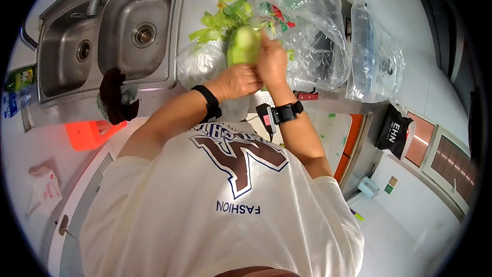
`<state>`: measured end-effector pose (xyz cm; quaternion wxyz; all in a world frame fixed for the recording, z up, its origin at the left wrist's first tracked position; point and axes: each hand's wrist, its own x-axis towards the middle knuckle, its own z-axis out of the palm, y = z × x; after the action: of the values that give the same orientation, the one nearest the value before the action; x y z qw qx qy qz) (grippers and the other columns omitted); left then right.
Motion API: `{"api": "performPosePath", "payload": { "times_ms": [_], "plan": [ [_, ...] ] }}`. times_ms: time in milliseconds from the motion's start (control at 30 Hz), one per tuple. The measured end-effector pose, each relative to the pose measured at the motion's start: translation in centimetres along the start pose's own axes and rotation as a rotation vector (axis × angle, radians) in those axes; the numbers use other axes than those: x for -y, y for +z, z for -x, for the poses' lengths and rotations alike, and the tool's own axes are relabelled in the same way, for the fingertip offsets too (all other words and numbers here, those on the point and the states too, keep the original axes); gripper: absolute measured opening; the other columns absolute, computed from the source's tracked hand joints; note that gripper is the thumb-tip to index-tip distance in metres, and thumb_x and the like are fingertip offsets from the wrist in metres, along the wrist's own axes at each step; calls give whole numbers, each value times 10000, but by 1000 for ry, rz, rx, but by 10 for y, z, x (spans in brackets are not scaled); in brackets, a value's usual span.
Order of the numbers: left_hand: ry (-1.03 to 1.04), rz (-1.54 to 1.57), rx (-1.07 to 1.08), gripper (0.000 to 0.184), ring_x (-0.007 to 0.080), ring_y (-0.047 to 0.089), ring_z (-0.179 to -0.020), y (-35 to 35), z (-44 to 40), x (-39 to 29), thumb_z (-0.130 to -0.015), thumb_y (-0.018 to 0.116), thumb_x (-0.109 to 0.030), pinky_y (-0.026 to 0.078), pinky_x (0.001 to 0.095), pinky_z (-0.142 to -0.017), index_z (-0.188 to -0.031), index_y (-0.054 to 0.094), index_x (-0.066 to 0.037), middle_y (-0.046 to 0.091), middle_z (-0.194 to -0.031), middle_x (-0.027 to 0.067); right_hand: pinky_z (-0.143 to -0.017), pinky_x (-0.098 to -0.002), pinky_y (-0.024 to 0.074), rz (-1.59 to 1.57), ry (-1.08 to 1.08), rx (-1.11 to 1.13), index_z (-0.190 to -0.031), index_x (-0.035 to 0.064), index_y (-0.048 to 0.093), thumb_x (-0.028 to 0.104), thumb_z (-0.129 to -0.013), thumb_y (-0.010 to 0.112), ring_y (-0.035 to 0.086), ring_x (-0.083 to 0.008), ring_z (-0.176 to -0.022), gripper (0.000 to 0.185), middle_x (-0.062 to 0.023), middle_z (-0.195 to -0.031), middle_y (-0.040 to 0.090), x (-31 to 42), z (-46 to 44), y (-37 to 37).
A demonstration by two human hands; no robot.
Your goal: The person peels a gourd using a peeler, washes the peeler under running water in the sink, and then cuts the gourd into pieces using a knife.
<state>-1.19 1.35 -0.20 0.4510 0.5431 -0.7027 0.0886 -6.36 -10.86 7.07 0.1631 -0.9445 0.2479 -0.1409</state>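
Observation:
Pale green peeled vegetable pieces [241,47], thick and rounded at the far end, lie on the steel counter in front of me. My left hand [240,80] is closed at their near end, its fingertips meeting the other hand. Just right of them, my right hand [271,60] is closed and its fingertips are blurred; what it grips, if anything, I cannot make out. Beyond both hands is a loose heap of green peelings [219,20]. A clear plastic bag [201,62] sits left of the vegetable. By my right wrist lies a red-handled tool [306,95], perhaps a knife.
Large clear plastic bags [320,46] cover the counter's right side. A double steel sink [173,31] with a tap [95,1] stands left, a dark cloth [118,95] over its front edge. Below hangs an orange-red container [92,134]. An open drawer or bin [341,146] is below right.

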Motion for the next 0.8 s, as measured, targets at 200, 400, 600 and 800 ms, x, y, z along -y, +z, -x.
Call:
{"api": "performPosePath", "payload": {
  "times_ms": [200, 400, 600, 800],
  "plan": [
    [-18, 9, -22, 128, 206, 642, -969, -8, -12, -3, -698, 668, -78, 505, 334, -926, -819, 657, -40, 672, -968, 73, -634, -338, 474, -399, 174, -128, -1319, 45, 578, 100, -920, 585, 589, -209, -652, 403, -136, -803, 651, -34, -7, -32],
    [-296, -25, -93, 301, 266, 625, -1054, -31, -5, -10, -724, 722, -73, 489, 381, -971, -1015, 657, -36, 651, -1141, 97, -557, -235, 424, -513, 563, 141, -1232, -25, 609, 153, -966, 569, 510, -66, -633, 323, 0, -769, 582, -80, 45, 13],
    [-1418, 829, -260, 545, 235, 624, -1029, -30, 29, 15, -883, 701, -262, 487, 327, -904, -1287, 514, 52, 639, -1140, 167, -741, -280, 482, -920, 551, 63, -1156, -14, 563, 124, -1024, 445, 582, -124, -789, 224, -52, -952, 637, -74, 52, 54],
    [-1361, 737, -145, 622, 208, 609, -1033, -58, 1, 1, -823, 761, -279, 495, 329, -881, -1288, 514, 52, 618, -1136, 164, -773, -307, 498, -1138, 722, 106, -1100, -11, 573, 132, -1010, 451, 615, -164, -860, 209, -105, -986, 648, -38, 44, 53]
  ]
}}
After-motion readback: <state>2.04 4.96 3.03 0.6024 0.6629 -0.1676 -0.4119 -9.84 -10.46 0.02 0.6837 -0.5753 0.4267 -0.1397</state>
